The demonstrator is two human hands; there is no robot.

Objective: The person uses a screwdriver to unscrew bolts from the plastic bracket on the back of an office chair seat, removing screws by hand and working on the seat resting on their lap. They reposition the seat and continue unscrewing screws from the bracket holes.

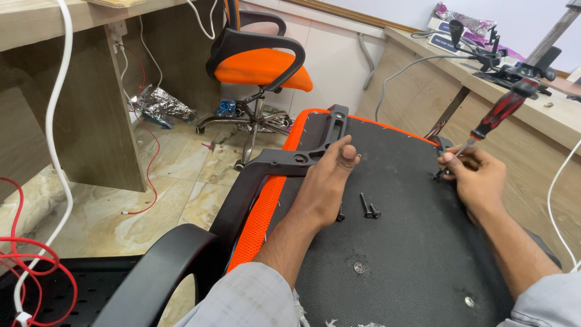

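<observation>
Upturned and filling the lower middle of the head view, the orange-edged office chair seat with its black fabric underside (411, 242) lies in front of you, and a black plastic armrest bracket (302, 158) runs along its left edge, curving down into the black padded arm loop (163, 266) at the bottom left. Your left hand (324, 188) rests palm-down on the bracket where it meets the seat, fingers (346, 151) stretched out and lightly curled over the plastic, holding nothing. Just beside that hand, on the fabric, lie loose black bolts (369, 207), close together and touching the seat. Your right hand (478, 178) sits at the seat's right edge, its fingers pinched closed around the metal shaft of a red-and-black handled screwdriver (499, 112), whose handle tilts up and away to the right while the tip points down at a dark fitting at the seat's edge; whether the tip is seated in a screw head I cannot tell. Two silver fasteners (359, 267) show lower on the underside. Behind the seat, an orange office chair with black armrests (260, 63) stands upright on the marbled tile floor (121, 200). A wooden desk (72, 91) sits at left with white and red cables (36, 254) hanging beside it.
</observation>
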